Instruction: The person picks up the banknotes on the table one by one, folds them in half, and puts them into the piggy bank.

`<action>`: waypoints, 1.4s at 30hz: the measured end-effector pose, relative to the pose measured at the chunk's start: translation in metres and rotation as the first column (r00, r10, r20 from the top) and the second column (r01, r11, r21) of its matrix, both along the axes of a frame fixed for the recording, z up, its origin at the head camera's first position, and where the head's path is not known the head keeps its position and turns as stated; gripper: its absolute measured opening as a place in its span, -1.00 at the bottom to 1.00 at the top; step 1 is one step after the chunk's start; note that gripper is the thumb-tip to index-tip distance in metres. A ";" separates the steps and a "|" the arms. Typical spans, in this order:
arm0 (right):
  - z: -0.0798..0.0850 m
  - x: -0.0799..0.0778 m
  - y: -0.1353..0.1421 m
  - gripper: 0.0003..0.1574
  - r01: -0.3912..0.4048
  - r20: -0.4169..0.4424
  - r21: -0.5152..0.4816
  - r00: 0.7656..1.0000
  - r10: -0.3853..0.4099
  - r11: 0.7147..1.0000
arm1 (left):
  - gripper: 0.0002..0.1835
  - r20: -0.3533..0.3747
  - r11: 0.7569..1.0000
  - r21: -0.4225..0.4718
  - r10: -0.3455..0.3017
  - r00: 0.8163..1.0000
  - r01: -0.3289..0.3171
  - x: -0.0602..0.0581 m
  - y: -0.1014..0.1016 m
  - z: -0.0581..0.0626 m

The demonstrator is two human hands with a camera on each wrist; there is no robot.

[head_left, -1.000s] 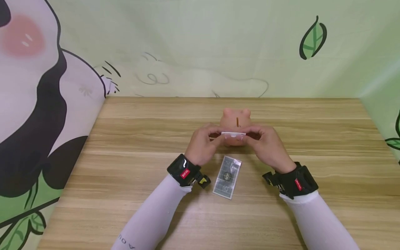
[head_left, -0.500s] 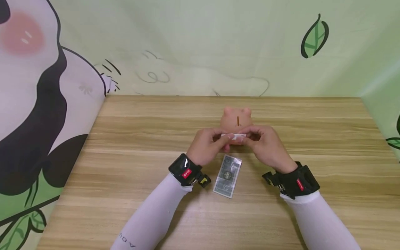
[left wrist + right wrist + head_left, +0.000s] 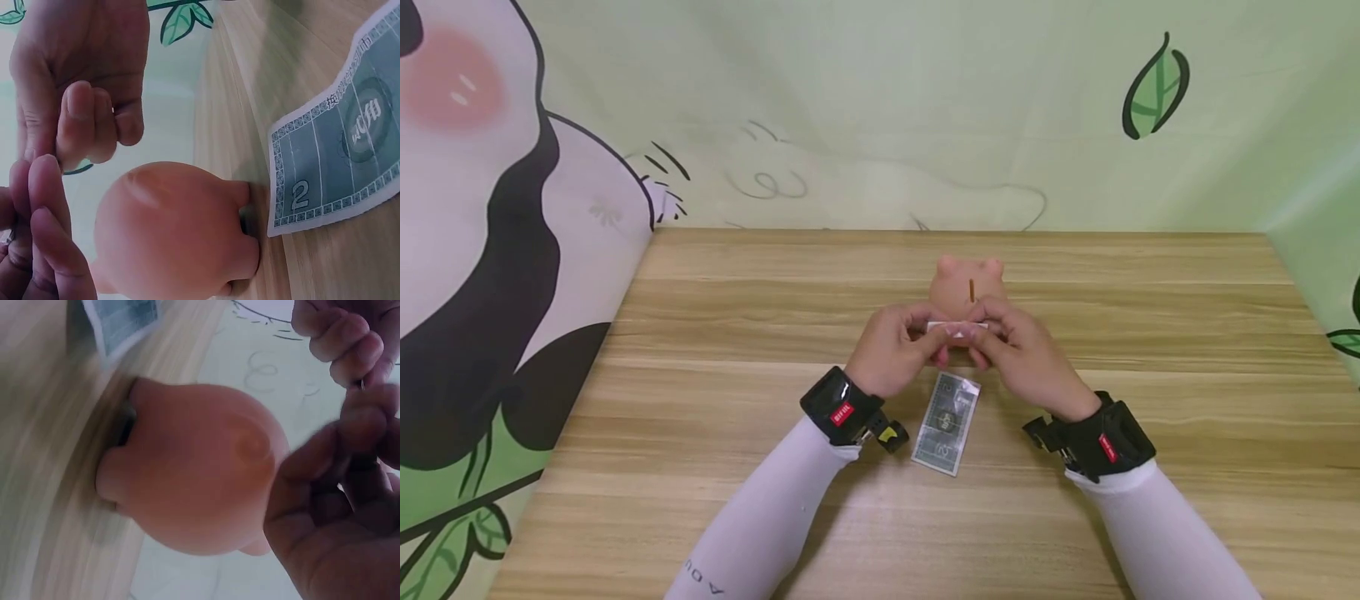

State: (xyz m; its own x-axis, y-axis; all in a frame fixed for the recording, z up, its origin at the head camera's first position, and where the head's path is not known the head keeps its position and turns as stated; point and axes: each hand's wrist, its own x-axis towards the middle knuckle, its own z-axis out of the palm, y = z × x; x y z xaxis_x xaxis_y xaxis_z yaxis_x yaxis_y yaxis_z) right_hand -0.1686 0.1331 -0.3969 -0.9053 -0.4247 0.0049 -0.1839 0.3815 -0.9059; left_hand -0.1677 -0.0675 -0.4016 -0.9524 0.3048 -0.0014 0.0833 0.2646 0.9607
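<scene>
Over the front of a pink piggy bank [image 3: 951, 292], both hands pinch a narrow white folded paper strip [image 3: 958, 327] between thumbs and fingers. My left hand [image 3: 891, 350] holds its left end. On its right end is my right hand [image 3: 1037, 354], whose fingertips almost meet the left ones. Fingers hide most of the strip in both wrist views. The piggy bank stands upright, its slot in the top uncovered. A grey-green play banknote [image 3: 946, 425] marked 2 lies on the table in front of it, slightly curled in the left wrist view.
The wood-grain table [image 3: 737, 308] reaches back to a pale green printed backdrop [image 3: 865, 108]. A large panda figure [image 3: 587, 208] is printed on the left side. Each wrist wears a black camera strap [image 3: 842, 408].
The right hand has shifted slightly left and its fingers have moved along the strip. Both thumbs have come closer to the middle. The piggy bank and the flat banknote stay put.
</scene>
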 end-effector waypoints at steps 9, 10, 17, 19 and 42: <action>0.002 0.002 -0.002 -0.86 0.030 0.035 -0.114 0.999 -0.026 0.993 | -0.59 0.000 0.996 -0.038 -0.082 0.997 0.082 0.001 0.003 -0.004; 0.002 0.002 -0.003 -0.87 0.026 0.038 -0.121 0.999 -0.022 0.992 | -0.56 0.002 0.995 -0.040 -0.092 0.996 0.092 0.001 0.003 -0.004; 0.003 0.003 -0.003 -0.87 0.012 0.064 -0.131 0.998 -0.003 0.991 | -0.44 0.019 0.993 -0.045 -0.108 0.994 0.109 0.002 0.002 -0.003; 0.003 0.003 -0.004 -0.87 0.008 0.070 -0.138 0.998 0.002 0.990 | -0.45 0.014 0.994 -0.054 -0.096 0.995 0.097 0.003 0.003 -0.002; 0.007 0.001 0.002 -0.61 0.107 -0.017 -0.056 0.994 -0.108 0.993 | -0.44 0.063 1.000 -0.006 -0.009 0.998 0.010 0.001 0.000 0.000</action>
